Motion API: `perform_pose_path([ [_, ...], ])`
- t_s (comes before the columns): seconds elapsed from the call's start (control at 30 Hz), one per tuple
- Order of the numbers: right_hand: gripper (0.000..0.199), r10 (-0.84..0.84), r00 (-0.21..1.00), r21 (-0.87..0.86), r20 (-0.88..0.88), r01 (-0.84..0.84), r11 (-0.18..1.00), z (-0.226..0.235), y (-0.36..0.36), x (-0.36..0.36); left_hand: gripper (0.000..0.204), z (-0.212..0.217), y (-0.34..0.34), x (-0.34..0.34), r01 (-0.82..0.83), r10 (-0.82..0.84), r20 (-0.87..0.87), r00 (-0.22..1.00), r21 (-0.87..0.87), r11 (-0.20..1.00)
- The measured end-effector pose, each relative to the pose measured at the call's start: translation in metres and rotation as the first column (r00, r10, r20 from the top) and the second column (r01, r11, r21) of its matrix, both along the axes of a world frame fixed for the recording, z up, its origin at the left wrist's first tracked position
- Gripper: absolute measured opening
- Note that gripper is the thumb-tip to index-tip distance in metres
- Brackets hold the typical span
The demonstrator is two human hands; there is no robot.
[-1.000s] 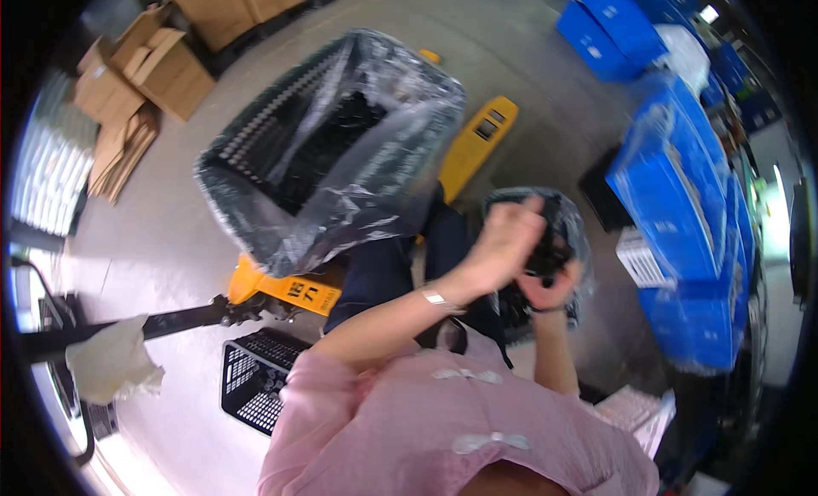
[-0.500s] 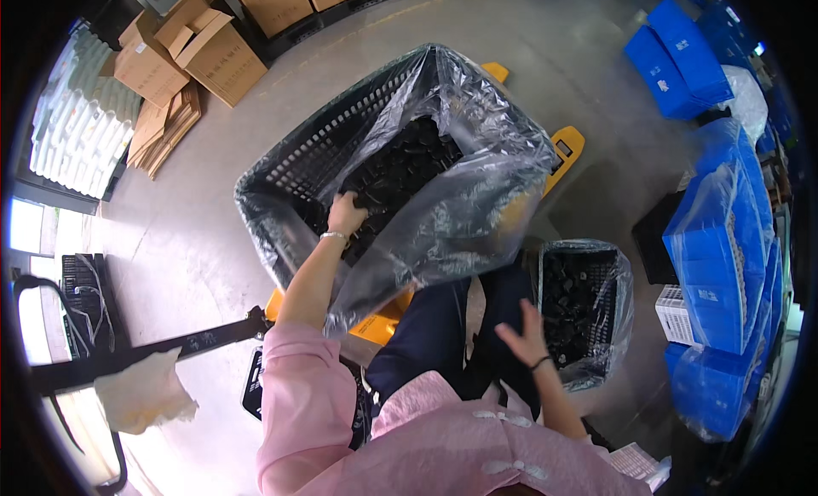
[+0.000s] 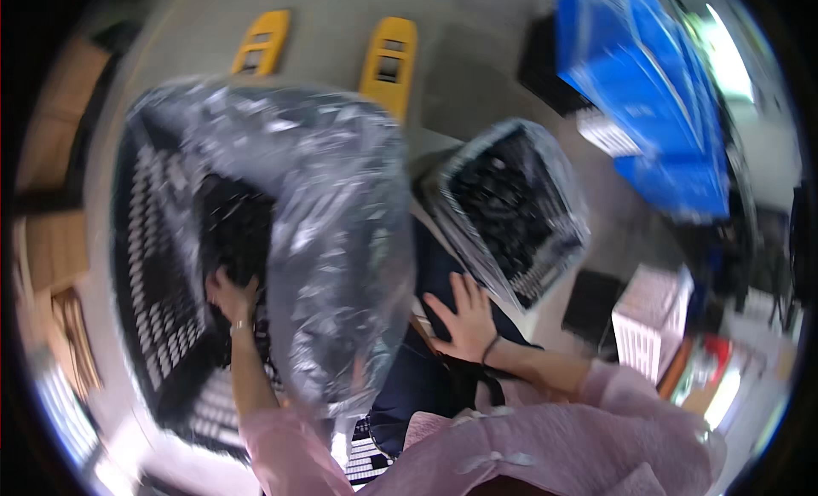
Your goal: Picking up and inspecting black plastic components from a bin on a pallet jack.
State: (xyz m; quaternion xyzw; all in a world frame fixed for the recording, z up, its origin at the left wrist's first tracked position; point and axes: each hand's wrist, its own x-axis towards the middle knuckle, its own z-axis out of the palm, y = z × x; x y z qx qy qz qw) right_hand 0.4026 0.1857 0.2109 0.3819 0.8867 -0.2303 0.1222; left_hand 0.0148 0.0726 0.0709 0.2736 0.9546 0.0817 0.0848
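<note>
A large black perforated crate (image 3: 153, 317), lined with a clear plastic bag (image 3: 341, 240), stands on my left. My left hand (image 3: 232, 298) reaches down into it, its fingertips at the small black pieces (image 3: 234, 223) heaped there. Its thumb and fingers look apart, though the picture is blurred and the tips are partly hidden; no held piece can be made out. Across my dark trouser leg lies my right hand (image 3: 464, 321), fingers spread and nothing in them. Beyond that hand is a smaller lined crate (image 3: 558, 168) holding more black pieces (image 3: 503, 206).
Two yellow pallet-jack forks (image 3: 388, 66) stick out beyond the large crate. Blue bins (image 3: 639, 87) are stacked at the far right. A white slotted basket (image 3: 652, 313) stands to my right, and cardboard (image 3: 55, 249) lies at the left edge.
The view has swung to the right, so both crates appear farther left. My right hand has come onto my leg with fingers spread. My left hand is still inside the large crate.
</note>
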Motion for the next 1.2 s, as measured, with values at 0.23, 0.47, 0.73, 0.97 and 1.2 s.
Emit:
perform_pose_path([
  [0.23,0.077,0.025,0.999,0.047,-0.045,-0.023,0.999,-0.009,-0.009,0.005,0.053,-0.025,-0.023,-0.006,0.007,-0.012,0.042,0.999,0.112,0.994],
  [0.47,0.069,-0.102,0.991,-0.088,-0.09,0.094,0.992,-0.013,-0.012,0.017,0.047,0.046,-0.03,0.02,-0.571,0.213,0.713,0.668,0.308,0.761],
  [0.73,0.076,-0.271,-0.44,0.161,-0.856,-0.725,0.669,0.236,0.006,-0.035,0.031,0.177,-0.104,0.03,-0.41,-0.386,0.62,0.683,0.762,0.501],
  [0.97,0.072,-0.121,-0.465,0.287,-0.877,-0.71,0.643,0.262,0.01,0.001,0.044,0.251,-0.071,0.137,-0.844,-0.526,0.757,0.388,0.521,0.127],
  [1.2,0.068,-0.037,-0.468,0.32,-0.883,-0.657,0.683,0.273,0.009,0.022,0.037,0.253,-0.059,0.179,-0.826,-0.67,0.689,0.275,0.526,0.203],
])
